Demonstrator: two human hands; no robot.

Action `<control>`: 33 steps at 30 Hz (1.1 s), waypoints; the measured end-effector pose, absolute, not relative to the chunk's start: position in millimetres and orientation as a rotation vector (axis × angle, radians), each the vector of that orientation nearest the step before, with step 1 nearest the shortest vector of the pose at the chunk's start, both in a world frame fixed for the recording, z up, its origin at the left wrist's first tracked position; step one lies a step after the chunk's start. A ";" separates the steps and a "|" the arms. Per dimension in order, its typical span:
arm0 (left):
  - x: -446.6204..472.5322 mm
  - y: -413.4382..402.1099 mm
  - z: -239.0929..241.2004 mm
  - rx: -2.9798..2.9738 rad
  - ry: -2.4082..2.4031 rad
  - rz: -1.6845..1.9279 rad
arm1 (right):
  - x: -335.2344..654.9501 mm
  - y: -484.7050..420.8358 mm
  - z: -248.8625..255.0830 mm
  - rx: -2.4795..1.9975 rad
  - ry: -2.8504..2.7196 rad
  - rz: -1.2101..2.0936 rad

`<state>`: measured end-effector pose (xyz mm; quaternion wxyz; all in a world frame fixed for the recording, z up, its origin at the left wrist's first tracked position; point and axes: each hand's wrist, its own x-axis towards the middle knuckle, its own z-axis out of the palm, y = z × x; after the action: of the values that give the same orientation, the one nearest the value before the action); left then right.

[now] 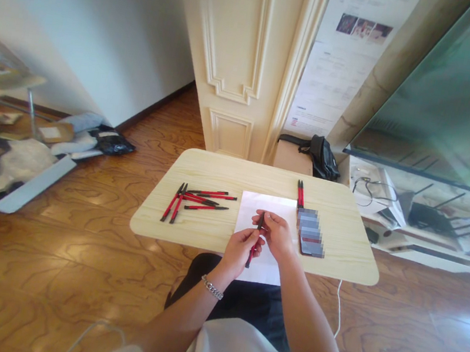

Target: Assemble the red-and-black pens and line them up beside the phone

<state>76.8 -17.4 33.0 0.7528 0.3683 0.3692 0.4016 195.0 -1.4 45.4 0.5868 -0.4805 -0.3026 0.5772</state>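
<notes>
Glossy grained wood floor point(68, 268), daylit. White wall point(118, 14) on the left. Cream panelled door point(237, 51) ahead, with a printed poster point(345, 68) beside it and a black bag point(325, 157) below. Large glass pane point(465, 99) on the right. Pale wooden worktop point(341, 240) with rounded corners.

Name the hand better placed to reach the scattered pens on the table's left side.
Probably the left hand: the scattered pens lie on its side, while the right hand would cross over. Both grip one pen.

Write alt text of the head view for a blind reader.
The left hand and right hand hold one red-and-black pen over a white sheet on a pale table. Loose pens lie to its left, two pens side by side to its right.
</notes>
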 end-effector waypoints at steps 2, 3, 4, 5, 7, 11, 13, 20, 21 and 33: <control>77.0 -17.7 33.3 0.818 0.819 0.878 | 195.3 -1.2 45.2 -1.162 -0.721 1.279; 76.9 -17.8 33.5 0.825 0.824 0.876 | 195.4 -1.1 45.2 -1.184 -0.735 1.241; 76.8 -17.8 33.5 0.829 0.826 0.874 | 195.4 -1.0 45.2 -1.194 -0.747 1.222; 76.6 -17.8 33.4 0.831 0.825 0.873 | 195.6 -1.0 45.3 -1.191 -0.752 1.228; 76.2 -17.6 32.8 0.826 0.821 0.871 | 195.9 -1.1 45.6 -1.162 -0.737 1.286; 75.9 -17.3 31.2 0.821 0.805 0.878 | 196.8 -1.3 46.1 -1.199 -0.739 1.254; 76.0 -17.4 30.9 0.825 0.807 0.881 | 197.1 -1.4 46.1 -1.216 -0.768 1.219; 75.5 -18.0 29.4 0.835 0.820 0.885 | 198.6 -0.6 45.9 -1.244 -0.782 1.233; 75.4 -18.0 28.7 0.838 0.819 0.883 | 198.9 -0.4 45.8 -1.250 -0.791 1.215; 74.3 -18.4 23.8 0.848 0.826 0.896 | 202.3 0.5 44.0 -1.216 -0.841 1.281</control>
<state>74.3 -18.4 23.8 0.7369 0.3861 0.3759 0.4081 202.3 0.5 44.0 0.5587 -0.5157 -0.3564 0.5430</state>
